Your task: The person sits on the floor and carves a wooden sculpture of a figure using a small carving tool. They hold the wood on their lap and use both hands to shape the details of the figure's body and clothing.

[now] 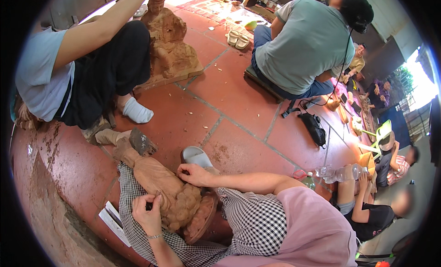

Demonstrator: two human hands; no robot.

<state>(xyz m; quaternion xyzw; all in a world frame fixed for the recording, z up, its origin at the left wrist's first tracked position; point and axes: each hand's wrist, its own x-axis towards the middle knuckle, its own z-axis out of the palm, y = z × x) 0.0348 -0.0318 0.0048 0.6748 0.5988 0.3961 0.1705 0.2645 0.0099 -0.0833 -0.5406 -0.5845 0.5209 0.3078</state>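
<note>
A reddish-brown carved wooden figure (158, 175) lies tilted across my lap, over a black-and-white checked cloth (257, 216). Rounded, bumpy carving covers its near end, beside a carved base. My left hand (148, 213), with a bracelet at the wrist, is at the figure's left side. Its thumb and fingers pinch together on the surface, around a small dark thing too small to name. On the other side, my right hand (195, 173) rests against the figure's edge with bent fingers. What its fingertips hold, if anything, is hidden.
A grey slipper (196, 156) lies just beyond my right hand. Across the red tiled floor (239, 147) sits a person in a grey-green shirt (303, 46). At left, another person sits by a larger wooden carving (170, 55). Plastic bottles (340, 173) and a black pouch (313, 128) are at right.
</note>
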